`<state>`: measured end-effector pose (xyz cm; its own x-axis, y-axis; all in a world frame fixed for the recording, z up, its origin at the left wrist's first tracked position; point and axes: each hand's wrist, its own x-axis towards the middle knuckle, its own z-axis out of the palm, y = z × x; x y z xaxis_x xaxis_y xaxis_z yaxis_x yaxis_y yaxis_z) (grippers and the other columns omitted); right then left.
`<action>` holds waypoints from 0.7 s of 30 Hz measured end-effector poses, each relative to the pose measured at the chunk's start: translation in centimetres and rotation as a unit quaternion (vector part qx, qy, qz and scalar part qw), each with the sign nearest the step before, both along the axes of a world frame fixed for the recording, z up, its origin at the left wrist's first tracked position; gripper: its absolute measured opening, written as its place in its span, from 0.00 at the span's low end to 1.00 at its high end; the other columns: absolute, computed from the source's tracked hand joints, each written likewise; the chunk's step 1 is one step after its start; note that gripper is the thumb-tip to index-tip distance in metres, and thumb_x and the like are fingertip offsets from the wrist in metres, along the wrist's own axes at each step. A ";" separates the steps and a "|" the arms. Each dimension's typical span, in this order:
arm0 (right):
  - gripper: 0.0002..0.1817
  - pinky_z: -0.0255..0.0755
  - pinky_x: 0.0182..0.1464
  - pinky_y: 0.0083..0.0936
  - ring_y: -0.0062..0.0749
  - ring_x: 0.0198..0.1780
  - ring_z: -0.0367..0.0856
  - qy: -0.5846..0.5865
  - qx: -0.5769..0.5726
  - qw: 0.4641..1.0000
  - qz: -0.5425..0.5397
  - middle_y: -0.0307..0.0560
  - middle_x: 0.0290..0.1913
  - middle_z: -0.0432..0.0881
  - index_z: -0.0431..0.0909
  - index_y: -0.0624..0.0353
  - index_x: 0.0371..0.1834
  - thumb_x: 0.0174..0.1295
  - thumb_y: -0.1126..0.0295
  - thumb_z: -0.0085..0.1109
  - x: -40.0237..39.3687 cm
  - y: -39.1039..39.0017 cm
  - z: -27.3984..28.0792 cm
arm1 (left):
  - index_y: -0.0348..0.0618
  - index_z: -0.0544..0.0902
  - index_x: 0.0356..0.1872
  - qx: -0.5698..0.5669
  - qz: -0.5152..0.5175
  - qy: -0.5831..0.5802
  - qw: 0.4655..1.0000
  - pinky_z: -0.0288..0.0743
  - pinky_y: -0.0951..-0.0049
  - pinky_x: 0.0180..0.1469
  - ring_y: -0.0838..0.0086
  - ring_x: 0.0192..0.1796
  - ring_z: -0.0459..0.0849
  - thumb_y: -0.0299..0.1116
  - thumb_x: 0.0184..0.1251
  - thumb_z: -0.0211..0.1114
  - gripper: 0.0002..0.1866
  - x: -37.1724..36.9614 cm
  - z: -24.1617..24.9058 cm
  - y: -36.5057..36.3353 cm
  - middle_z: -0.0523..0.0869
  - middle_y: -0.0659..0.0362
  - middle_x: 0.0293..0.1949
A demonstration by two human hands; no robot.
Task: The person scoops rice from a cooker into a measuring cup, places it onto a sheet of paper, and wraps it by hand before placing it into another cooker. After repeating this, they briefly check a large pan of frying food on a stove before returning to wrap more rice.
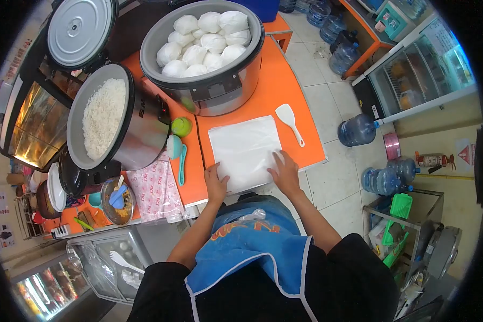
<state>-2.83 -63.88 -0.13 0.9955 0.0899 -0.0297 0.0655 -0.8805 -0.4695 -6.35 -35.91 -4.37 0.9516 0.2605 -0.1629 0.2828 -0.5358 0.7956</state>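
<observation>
A stack of white wrapping paper sheets (244,150) lies on the orange table in front of me. My left hand (216,184) touches its lower left corner, the fingers at the side edge and the thumb apart from them. On the opposite side, my right hand (285,174) rests on the lower right edge, fingers spread over the top sheet. A white rice paddle (290,124) lies just right of the paper. Left of it are a teal-handled scoop (182,164) with rice in its bowl and a small green round container (181,126).
Behind the paper stands a large cooker (220,96) full of white wrapped bundles. A rice cooker (145,129) with loose rice is at the left. Printed wrapping sheets (154,189) and a metal bowl (124,213) lie near the front edge. Water jugs (356,130) stand on the floor.
</observation>
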 end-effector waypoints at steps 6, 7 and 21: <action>0.43 0.50 0.80 0.59 0.53 0.85 0.51 -0.053 -0.075 0.978 0.188 0.56 0.86 0.51 0.61 0.46 0.84 0.69 0.42 0.61 3.1 2.9 -1.0 | 0.46 0.73 0.74 0.211 -0.132 -0.111 0.962 0.59 0.45 0.77 0.43 0.78 0.62 0.45 0.64 0.76 0.38 2.4 1.6 -1.7 0.61 0.41 0.78; 0.43 0.50 0.80 0.59 0.53 0.85 0.51 -0.056 -0.073 0.977 0.191 0.56 0.86 0.51 0.61 0.46 0.84 0.69 0.42 0.61 3.5 3.2 -1.2 | 0.49 0.70 0.77 0.243 -0.187 -0.111 0.945 0.54 0.40 0.79 0.43 0.82 0.56 0.52 0.65 0.74 0.42 3.0 1.8 -2.3 0.56 0.41 0.82; 0.33 0.68 0.70 0.51 0.52 0.73 0.72 -0.042 0.023 0.981 0.188 0.58 0.73 0.73 0.72 0.56 0.74 0.72 0.50 0.63 5.0 5.1 -2.1 | 0.41 0.81 0.61 0.178 0.025 -0.161 0.970 0.68 0.48 0.68 0.47 0.66 0.76 0.40 0.66 0.74 0.25 1.7 2.1 5.1 0.78 0.45 0.62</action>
<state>2.21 -58.78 -2.20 0.8903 0.4509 0.0636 0.4221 -0.7648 -0.4868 -4.62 -30.81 -2.24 0.9230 0.2928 0.2496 0.0833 -0.7854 0.6134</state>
